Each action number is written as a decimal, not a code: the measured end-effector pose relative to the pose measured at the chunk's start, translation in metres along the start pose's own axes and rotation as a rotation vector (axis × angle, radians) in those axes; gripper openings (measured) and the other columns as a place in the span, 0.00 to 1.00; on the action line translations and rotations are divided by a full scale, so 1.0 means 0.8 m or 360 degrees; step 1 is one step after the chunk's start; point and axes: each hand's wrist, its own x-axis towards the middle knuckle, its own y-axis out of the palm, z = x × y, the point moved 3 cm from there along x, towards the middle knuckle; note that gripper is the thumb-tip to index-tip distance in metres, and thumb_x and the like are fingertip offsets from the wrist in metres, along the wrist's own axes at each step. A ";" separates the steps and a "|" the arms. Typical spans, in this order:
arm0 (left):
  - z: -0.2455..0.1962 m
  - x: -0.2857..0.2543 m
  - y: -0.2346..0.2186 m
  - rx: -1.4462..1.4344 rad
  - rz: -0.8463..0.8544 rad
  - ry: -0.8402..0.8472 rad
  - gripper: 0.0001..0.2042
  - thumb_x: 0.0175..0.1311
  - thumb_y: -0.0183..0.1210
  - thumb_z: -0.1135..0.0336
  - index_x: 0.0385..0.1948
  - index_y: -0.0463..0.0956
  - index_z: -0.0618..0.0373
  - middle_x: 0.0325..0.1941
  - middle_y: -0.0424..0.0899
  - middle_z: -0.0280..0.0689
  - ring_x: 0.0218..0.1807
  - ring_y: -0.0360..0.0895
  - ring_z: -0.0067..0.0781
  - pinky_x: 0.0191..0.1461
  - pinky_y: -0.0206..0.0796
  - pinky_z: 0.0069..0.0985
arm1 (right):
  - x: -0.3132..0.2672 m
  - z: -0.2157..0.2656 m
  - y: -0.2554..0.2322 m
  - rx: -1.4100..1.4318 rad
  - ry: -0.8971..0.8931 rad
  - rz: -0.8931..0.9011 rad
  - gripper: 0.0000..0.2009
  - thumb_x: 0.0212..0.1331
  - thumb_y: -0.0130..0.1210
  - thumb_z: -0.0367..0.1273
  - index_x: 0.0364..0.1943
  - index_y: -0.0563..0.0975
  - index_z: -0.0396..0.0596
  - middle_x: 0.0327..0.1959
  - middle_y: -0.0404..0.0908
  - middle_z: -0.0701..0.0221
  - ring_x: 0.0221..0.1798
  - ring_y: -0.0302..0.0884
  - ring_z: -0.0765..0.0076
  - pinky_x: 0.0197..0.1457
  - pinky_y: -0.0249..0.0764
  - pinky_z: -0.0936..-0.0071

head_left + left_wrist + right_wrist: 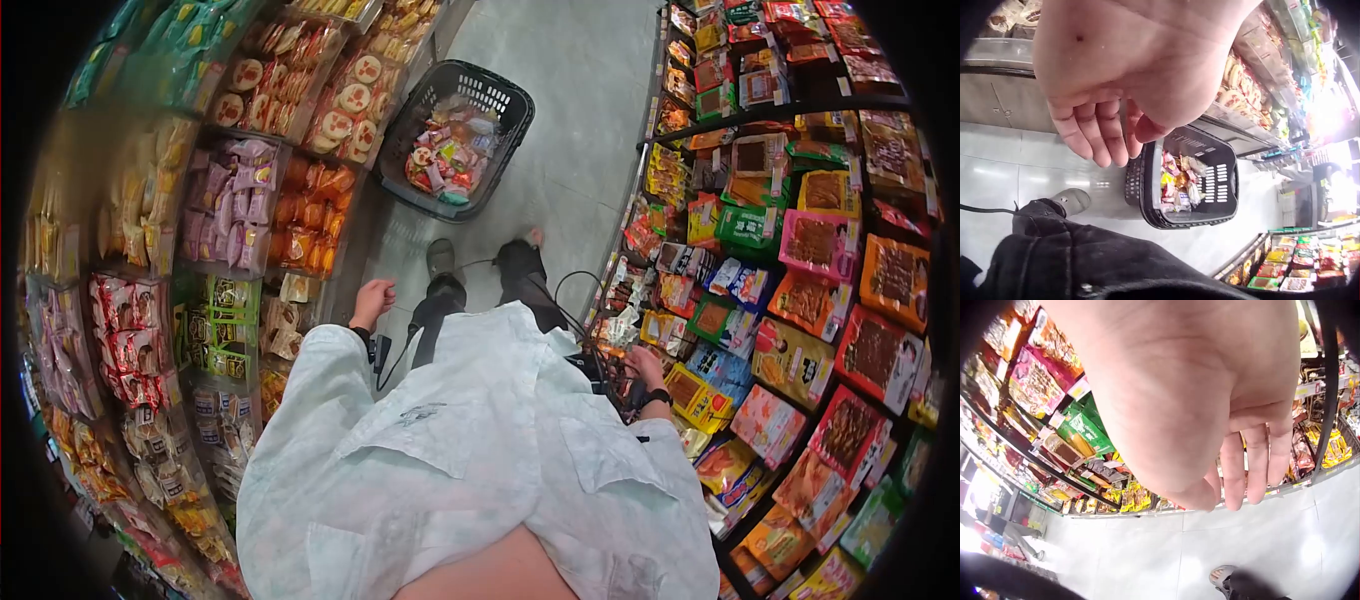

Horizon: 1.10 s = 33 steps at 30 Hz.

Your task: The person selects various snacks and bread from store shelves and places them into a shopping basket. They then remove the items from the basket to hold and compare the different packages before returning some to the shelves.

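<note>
My left hand (373,302) hangs at my side with nothing in it, its fingers loosely bent in the left wrist view. Beyond those fingers, on the floor, stands a black plastic shopping basket (1232,175) holding a pile of small wrapped snacks (1180,181). In the head view the basket is ahead of my feet, beside the left shelves. My right hand (648,368) is also bare of any object, fingers loosely bent, close to the right-hand display of packaged snacks (710,395). The right wrist view has its palm and fingers in front of that display.
Tiered shelves of bagged pastries (235,195) line the left side of the aisle. Grey tiled floor (560,130) runs between them and the right display. A black cable (570,290) loops by my legs. In the right wrist view a person's leg (1025,544) shows far down the aisle.
</note>
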 end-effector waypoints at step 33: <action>-0.163 0.163 0.053 -0.0182 -0.0206 -0.0135 0.12 0.76 0.54 0.60 0.49 0.81 0.56 0.38 0.86 0.34 0.39 0.83 0.24 0.44 0.74 0.23 | 0.218 0.800 0.556 -0.1612 -0.1072 0.0768 0.15 0.65 0.59 0.35 0.53 0.81 0.44 0.40 0.86 0.69 0.42 0.82 0.74 0.49 0.78 0.72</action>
